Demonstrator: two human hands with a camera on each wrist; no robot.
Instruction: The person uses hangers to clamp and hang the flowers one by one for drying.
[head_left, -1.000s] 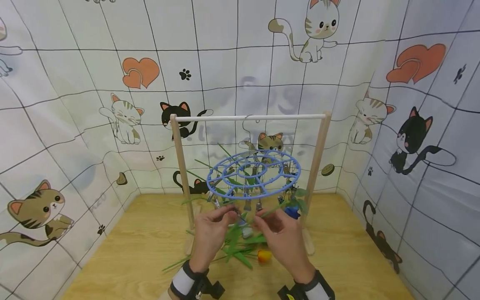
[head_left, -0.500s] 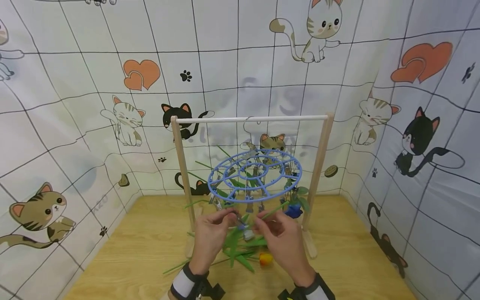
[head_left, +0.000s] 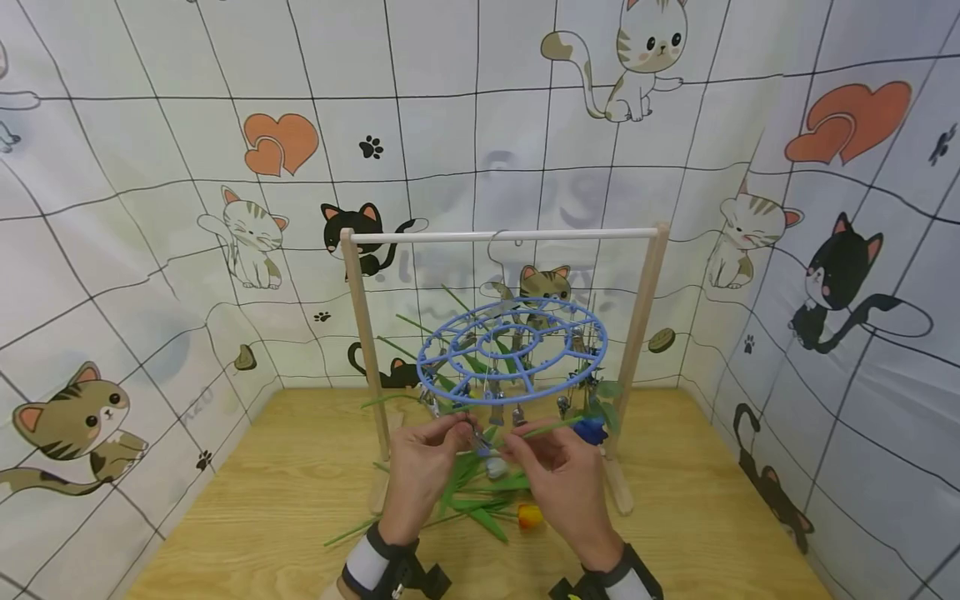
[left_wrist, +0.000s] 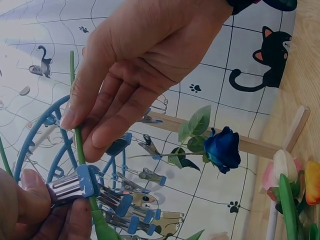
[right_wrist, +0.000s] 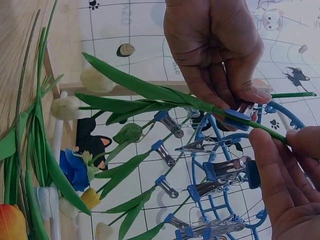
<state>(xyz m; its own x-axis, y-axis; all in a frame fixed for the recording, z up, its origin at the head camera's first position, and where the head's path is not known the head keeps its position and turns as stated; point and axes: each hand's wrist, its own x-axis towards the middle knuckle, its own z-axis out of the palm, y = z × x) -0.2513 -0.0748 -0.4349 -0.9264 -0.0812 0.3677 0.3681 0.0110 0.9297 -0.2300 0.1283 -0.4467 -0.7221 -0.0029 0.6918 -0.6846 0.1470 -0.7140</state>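
Observation:
In the head view my left hand (head_left: 423, 467) pinches a metal clip (left_wrist: 67, 187) with blue tips, just below the blue round clip hanger (head_left: 480, 402). My right hand (head_left: 566, 475) grips a thin green flower stem (left_wrist: 79, 142) between thumb and fingers. In the right wrist view the stem runs through the clip's blue tips, with its long green leaves (right_wrist: 150, 85) spreading to the left. Other clips (right_wrist: 227, 170) dangle from the hanger close to the hands, and a blue rose (left_wrist: 222, 150) hangs from one of them.
A wooden rack with a white top bar (head_left: 450, 238) holds the hanger over the table (head_left: 285, 483). Several artificial flowers hang from it. Under the hands lie more green stems and leaves, a pale flower (head_left: 495, 467) and an orange-yellow tulip (head_left: 529, 516).
My right hand has shifted slightly toward the left one, and the stem end in it lies flatter. The clip in my left hand shows more plainly below the fingers.

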